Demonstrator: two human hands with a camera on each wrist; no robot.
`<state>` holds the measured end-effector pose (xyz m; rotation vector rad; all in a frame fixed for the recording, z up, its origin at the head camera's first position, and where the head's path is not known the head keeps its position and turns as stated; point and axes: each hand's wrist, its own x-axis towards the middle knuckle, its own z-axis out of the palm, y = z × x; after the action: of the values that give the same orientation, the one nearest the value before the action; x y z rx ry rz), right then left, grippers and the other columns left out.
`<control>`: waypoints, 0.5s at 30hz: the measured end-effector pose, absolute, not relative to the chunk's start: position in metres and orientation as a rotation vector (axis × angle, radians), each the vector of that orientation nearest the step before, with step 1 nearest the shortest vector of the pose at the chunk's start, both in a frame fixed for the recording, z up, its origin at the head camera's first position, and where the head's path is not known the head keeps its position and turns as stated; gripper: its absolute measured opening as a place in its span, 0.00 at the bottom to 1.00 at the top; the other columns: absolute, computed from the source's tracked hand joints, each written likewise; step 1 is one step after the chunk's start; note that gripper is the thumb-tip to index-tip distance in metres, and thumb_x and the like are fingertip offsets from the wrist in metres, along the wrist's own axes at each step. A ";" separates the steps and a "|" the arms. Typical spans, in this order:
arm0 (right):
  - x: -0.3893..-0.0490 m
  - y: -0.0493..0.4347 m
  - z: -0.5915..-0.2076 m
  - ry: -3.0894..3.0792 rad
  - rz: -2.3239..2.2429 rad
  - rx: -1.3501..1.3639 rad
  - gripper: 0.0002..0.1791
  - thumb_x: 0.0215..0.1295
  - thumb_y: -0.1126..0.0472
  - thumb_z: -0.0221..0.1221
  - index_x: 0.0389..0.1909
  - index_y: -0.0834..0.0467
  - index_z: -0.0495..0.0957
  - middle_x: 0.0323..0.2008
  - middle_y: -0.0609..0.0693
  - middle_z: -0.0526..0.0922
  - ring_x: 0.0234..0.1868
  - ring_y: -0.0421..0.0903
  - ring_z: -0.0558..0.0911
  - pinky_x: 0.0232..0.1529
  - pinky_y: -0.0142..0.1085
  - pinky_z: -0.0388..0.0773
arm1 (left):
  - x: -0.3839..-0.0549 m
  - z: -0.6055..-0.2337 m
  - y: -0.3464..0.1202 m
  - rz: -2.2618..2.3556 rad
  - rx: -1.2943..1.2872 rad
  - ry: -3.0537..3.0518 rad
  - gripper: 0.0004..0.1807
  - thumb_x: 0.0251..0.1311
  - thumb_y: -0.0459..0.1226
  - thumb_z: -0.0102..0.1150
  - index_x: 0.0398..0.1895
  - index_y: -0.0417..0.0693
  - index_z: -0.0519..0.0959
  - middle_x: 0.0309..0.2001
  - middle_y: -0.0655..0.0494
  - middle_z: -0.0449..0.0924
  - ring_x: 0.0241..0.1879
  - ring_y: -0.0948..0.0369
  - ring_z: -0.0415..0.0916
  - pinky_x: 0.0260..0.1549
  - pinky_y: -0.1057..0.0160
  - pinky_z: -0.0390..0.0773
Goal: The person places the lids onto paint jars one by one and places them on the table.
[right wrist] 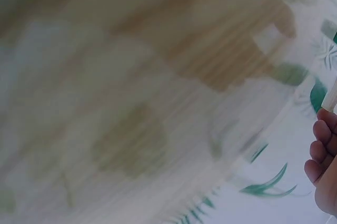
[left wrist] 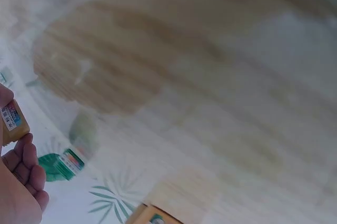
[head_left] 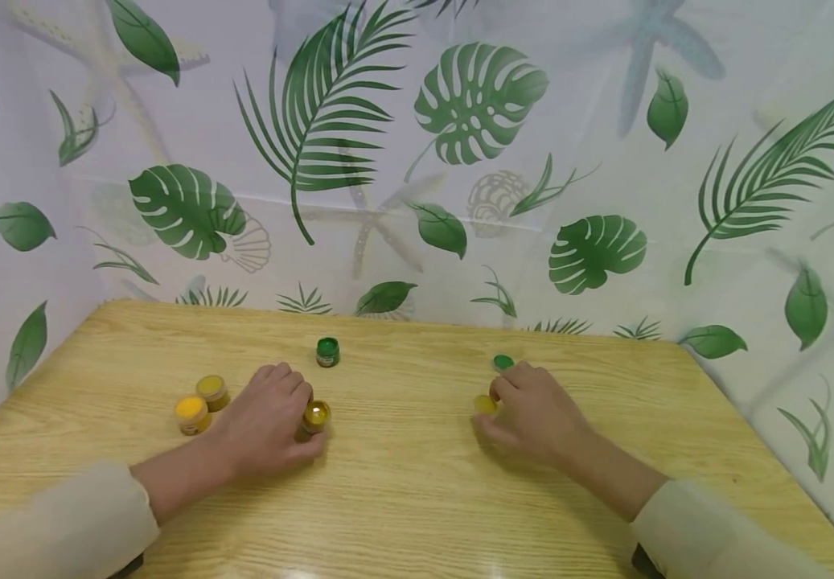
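Note:
My left hand [head_left: 268, 422] grips a small open paint jar [head_left: 317, 415] of dark yellow paint between thumb and fingers. Its printed label shows in the left wrist view, where the jar [left wrist: 14, 121] sits at the left edge. Over on the right, my right hand [head_left: 538, 410] pinches a round yellow lid [head_left: 485, 404] at its fingertips. Just beyond those fingers a green lid [head_left: 503, 363] lies on the table. An open jar of green paint [head_left: 327, 352] stands upright behind my left hand.
Two more jars, one bright yellow [head_left: 192, 415] and one darker yellow [head_left: 212, 392], stand side by side left of my left wrist. The wood-grain table [head_left: 402, 498] ends at the back against a leaf-patterned cloth [head_left: 388, 241], which also rises at both sides.

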<state>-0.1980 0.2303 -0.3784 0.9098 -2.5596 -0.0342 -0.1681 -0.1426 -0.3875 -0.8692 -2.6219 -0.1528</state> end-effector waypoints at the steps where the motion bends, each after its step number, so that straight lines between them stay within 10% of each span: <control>1: -0.196 0.228 -0.378 -2.537 -0.035 0.933 0.18 0.55 0.44 0.65 0.28 0.55 0.77 0.28 0.45 0.76 0.32 0.45 0.74 0.37 0.40 0.73 | -0.167 -0.387 -0.141 -0.167 -0.868 -2.626 0.15 0.52 0.49 0.62 0.26 0.47 0.74 0.26 0.59 0.69 0.31 0.59 0.63 0.45 0.53 0.71; 15: -0.182 0.201 -0.381 -2.283 -0.010 1.136 0.18 0.51 0.45 0.66 0.26 0.55 0.76 0.26 0.46 0.75 0.31 0.46 0.73 0.40 0.41 0.72 | -0.141 -0.384 -0.102 -0.278 -0.989 -2.622 0.14 0.51 0.49 0.62 0.27 0.49 0.74 0.27 0.62 0.70 0.33 0.61 0.64 0.45 0.55 0.70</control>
<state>-0.1822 0.2014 -0.3811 1.1361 -2.2825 -0.0100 -0.1407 -0.1016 -0.3840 -0.9891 -2.6218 -0.2781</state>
